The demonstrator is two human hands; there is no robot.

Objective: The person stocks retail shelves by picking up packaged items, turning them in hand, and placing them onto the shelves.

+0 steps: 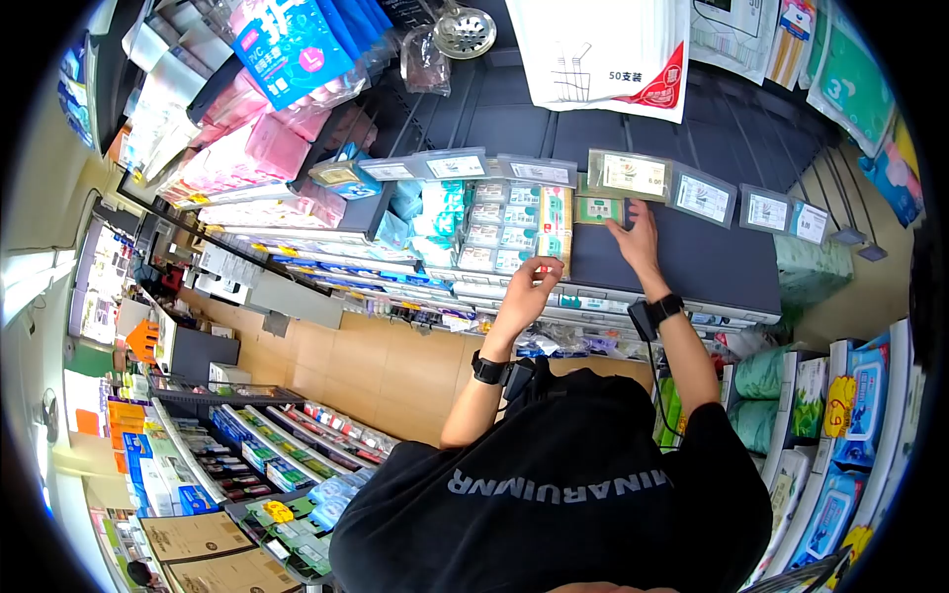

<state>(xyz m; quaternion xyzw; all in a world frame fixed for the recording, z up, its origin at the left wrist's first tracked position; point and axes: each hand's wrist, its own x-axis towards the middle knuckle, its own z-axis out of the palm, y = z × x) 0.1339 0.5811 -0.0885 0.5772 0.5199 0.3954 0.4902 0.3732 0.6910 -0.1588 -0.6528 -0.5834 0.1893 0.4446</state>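
My left hand is at the shelf's front edge, its fingers bent with a gap between them and nothing visible inside. Its fingertips are close to a yellow-edged pack at the end of a row of white-and-green packs; whether they touch cannot be made out. Further right, my right hand reaches onto the dark shelf. Thumb and fingers close around the right end of a small green pack, which lies flat beside the yellow-edged one. Price tags above partly cover its back.
Price tags hang low over the hands. Above are a large white bag, a slotted metal spoon and long hooks. Pink packs fill the left shelf. Behind me, shelves hold blue wipe packs. A tiled aisle runs left.
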